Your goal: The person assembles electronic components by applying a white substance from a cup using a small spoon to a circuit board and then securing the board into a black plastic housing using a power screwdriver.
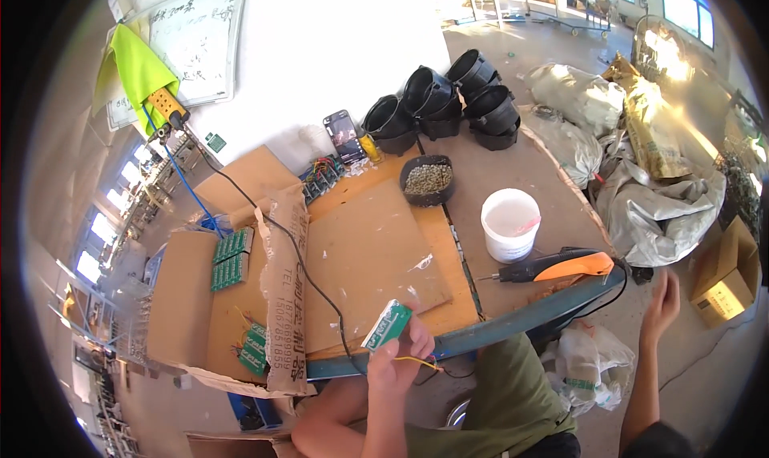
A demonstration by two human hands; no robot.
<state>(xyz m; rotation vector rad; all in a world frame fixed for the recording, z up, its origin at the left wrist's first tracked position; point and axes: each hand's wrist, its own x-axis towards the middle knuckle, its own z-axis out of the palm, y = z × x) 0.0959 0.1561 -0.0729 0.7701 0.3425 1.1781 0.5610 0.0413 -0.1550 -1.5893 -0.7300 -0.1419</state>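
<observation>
Between left fingers [417,335], the green board [388,325] is partly covered.

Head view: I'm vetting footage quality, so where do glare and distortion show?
Head view: sunlight flares near the blue-tinted glass window; head view again: the large flat white panel looks overexposed; same head view: the long blue-green table edge curves under fisheye distortion.
</observation>
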